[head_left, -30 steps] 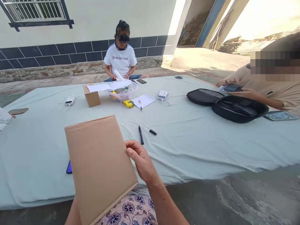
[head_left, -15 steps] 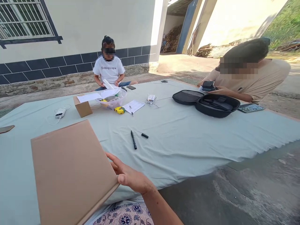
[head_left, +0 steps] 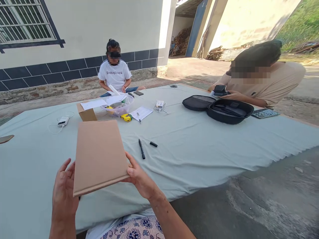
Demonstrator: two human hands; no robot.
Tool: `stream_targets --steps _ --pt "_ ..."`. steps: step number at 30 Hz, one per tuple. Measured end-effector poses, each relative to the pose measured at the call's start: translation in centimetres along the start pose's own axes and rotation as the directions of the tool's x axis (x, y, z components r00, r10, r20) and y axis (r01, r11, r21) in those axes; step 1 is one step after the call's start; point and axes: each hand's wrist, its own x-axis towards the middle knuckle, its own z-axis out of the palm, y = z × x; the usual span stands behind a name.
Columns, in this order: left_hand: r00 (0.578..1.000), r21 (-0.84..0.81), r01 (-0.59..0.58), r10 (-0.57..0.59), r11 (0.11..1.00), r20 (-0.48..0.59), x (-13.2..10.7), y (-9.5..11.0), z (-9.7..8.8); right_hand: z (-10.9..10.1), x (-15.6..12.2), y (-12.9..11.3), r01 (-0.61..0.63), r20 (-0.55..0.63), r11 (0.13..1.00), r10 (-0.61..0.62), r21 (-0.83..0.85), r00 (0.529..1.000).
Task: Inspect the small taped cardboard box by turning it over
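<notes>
Out in the open by a pale wall [head_left: 119, 25], I'm looking down a long table [head_left: 189, 156] under a light, creased cloth. My right hand [head_left: 139, 179] is clamped on the cardboard [head_left: 99, 152], thumb over the near right corner, fingers reaching along the side. My left hand [head_left: 63, 189] is at the left edge, fingers slightly parted and partly hidden; whether it grips, I can't tell. Writing, then: dark Gothic-style lettering runs across the white shirt [head_left: 114, 78] of the person opposite, starting with a B, the rest unclear to me. The lines on the paper [head_left: 147, 114] beside the yellow tape measure [head_left: 126, 117] are too small to read. And the cardboard itself: plain brown, flat-faced, a folded-looking near edge, tilted above the near side of the table, left of the uncapped black pen [head_left: 142, 149].
</notes>
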Motion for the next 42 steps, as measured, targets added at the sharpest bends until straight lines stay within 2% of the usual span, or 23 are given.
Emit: stream_targets --steps 1,3,5,9,12,17,23,29,34,38,42 --pt "1.0 -0.084 -0.025 0.024 0.996 -0.01 0.6 -0.4 0.5 0.0 0.1 -0.1 0.014 -0.028 1.0 -0.014 0.0 1.0" --pt "0.986 -0.156 -0.136 0.149 0.978 0.077 0.9 -0.9 1.2 0.0 0.1 -0.1 0.039 -0.049 0.999 -0.039 -0.002 0.998" --pt "0.961 -0.143 -0.219 0.239 0.965 0.142 0.2 -1.2 1.6 0.0 0.1 -0.2 0.052 -0.041 0.999 -0.053 -0.014 0.998" --pt "0.975 0.026 -0.189 0.184 0.982 0.128 -1.6 -1.3 2.3 0.2 0.0 -0.1 0.062 -0.054 0.996 -0.066 -0.07 0.996" --pt "0.979 0.091 -0.185 0.176 0.978 0.103 -1.6 -1.4 2.7 0.3 -0.1 -0.2 0.073 -0.05 0.992 -0.079 -0.102 0.996" --pt "0.968 0.12 -0.241 0.229 0.963 0.107 -0.8 -2.0 2.4 0.6 -0.4 -0.7 0.103 -0.044 0.986 -0.109 -0.13 0.993" --pt "0.923 0.098 -0.379 0.368 0.92 0.111 -0.1 -2.8 1.6 1.2 -0.8 -0.5 0.199 0.025 0.963 -0.197 -0.183 0.98" --pt "0.938 0.089 -0.339 0.33 0.937 0.106 -0.1 -2.9 1.9 1.0 -0.8 0.0 0.205 0.028 0.936 -0.206 -0.285 0.978" --pt "0.939 0.091 -0.332 0.321 0.939 0.121 0.1 -4.1 1.6 1.2 -0.9 0.0 0.184 -0.036 0.929 -0.206 -0.322 0.978" --pt "0.947 0.076 -0.307 0.296 0.949 0.121 -0.1 -4.3 1.6 1.5 -0.8 0.2 0.227 -0.06 0.905 -0.265 -0.359 0.962" --pt "0.967 0.113 -0.235 0.221 0.966 0.124 -0.5 -4.1 2.2 1.2 -0.6 0.3 0.257 -0.099 0.867 -0.327 -0.426 0.94"
